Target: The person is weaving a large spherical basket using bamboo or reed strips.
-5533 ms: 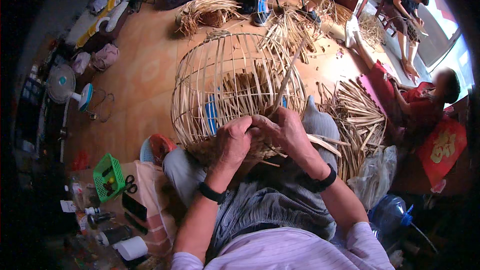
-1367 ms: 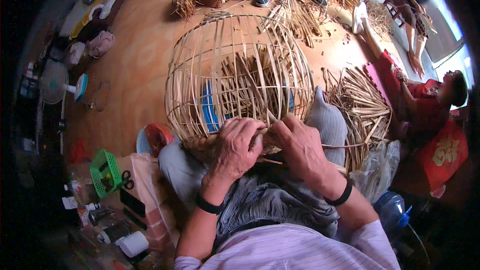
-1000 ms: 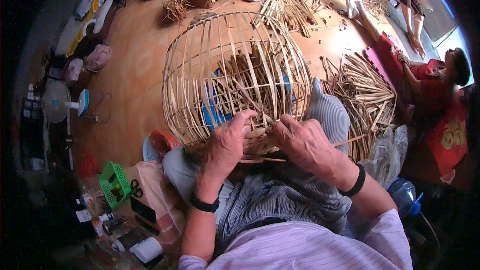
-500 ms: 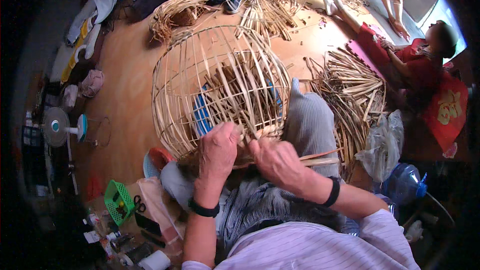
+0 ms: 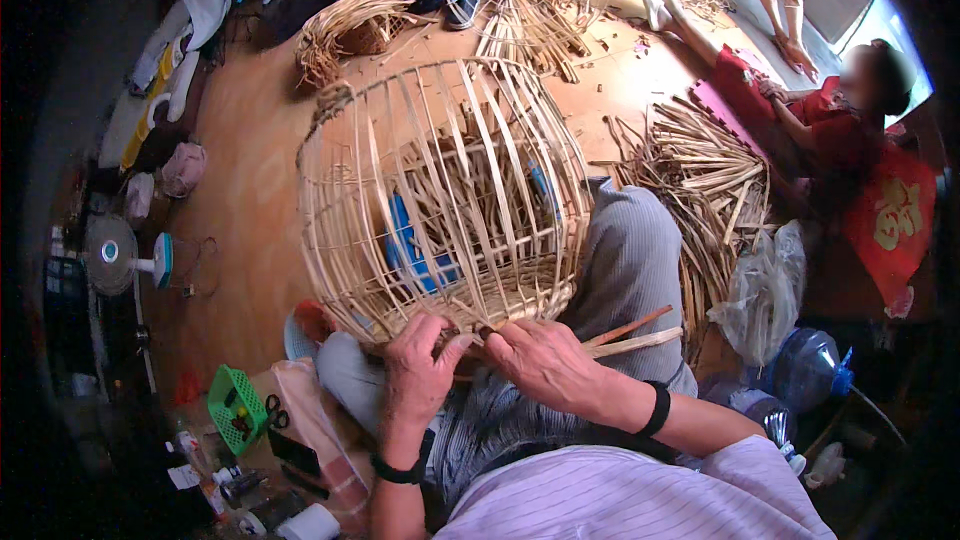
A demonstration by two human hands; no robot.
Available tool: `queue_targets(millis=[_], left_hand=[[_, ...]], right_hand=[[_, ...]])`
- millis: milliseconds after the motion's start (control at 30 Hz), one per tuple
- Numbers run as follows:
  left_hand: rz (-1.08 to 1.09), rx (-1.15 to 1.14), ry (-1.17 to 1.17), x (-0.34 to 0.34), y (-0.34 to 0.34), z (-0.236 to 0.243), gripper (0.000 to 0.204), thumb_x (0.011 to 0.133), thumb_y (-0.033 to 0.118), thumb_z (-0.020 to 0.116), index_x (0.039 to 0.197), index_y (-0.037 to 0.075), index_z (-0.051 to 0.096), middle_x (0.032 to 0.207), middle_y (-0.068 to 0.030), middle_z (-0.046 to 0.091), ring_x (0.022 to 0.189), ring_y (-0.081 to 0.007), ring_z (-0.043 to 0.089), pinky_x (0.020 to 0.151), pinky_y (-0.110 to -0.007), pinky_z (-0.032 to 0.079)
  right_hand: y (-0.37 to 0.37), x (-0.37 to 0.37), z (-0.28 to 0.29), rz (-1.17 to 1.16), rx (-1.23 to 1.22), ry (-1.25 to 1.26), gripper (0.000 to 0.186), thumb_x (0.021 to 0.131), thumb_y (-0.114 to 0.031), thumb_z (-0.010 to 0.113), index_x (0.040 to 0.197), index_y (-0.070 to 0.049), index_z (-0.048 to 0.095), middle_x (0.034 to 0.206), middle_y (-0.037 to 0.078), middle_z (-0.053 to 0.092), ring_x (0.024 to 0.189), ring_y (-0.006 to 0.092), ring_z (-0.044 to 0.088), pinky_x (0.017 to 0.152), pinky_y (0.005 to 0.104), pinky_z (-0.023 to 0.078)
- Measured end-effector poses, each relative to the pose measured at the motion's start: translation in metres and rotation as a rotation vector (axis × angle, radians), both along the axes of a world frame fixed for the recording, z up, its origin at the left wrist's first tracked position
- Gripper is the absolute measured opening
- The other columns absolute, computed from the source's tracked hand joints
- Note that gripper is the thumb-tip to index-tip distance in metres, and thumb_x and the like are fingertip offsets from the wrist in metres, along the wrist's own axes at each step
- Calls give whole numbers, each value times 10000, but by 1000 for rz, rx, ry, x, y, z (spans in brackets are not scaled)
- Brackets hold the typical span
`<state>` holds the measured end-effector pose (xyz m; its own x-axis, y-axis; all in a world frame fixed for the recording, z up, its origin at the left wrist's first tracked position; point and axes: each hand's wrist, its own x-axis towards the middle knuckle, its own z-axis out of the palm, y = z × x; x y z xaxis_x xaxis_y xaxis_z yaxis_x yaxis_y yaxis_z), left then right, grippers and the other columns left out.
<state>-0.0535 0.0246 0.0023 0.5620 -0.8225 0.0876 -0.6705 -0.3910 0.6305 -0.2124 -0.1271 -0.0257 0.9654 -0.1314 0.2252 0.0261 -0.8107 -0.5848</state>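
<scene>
A large open-weave basket [image 5: 375, 155] of pale split strips stands between my knees, its near edge at my hands. My left hand [image 5: 422, 365] is closed, pinching a strip at that edge between thumb and fingers. Close beside it, my right hand [image 5: 548, 365] is also closed on strips at the edge. Two flat strip ends [image 5: 640, 341] stick out to the right past my right hand, over my thigh. What lies right between the fingertips is partly hidden. Through the bars a blue object [image 5: 408, 240] and loose strips show.
Bundled dry strips [image 5: 710, 175] lie on the right, more strips [image 5: 525, 30] farther off. A seated person in red [image 5: 850, 110] is at the right. A clear bag [image 5: 760, 290] and water jug [image 5: 805, 370] stand nearby. At left are a green basket [image 5: 235, 410], scissors [image 5: 277, 410] and fan [image 5: 110, 253].
Both hands have come down toward me with the near edge of the basket. The basket has turned and tilted, and a thick knotted part now shows at its far left rim.
</scene>
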Motion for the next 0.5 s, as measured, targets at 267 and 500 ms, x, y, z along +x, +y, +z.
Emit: queue_targets(millis=[267,500], left_hand=[[74,-18,-23,-17,10,-24,324,951,314,805,939,34,642,885,-162,642,849,-415,643,746,-487,508],[95,-20,-34,-23,12,-33,274,951,298,801,925,63,662,856,-136,655,801,-393,657,696,-485,505]], right_hand=[[7,-5,-2,91,-11,122,136,1005,-144,600,1060,-20,587,933,142,617,862,311,696,673,441,572],[7,-1,-7,123,15,184,140,987,-147,615,1035,-21,579,885,132,600,808,294,687,638,427,562]])
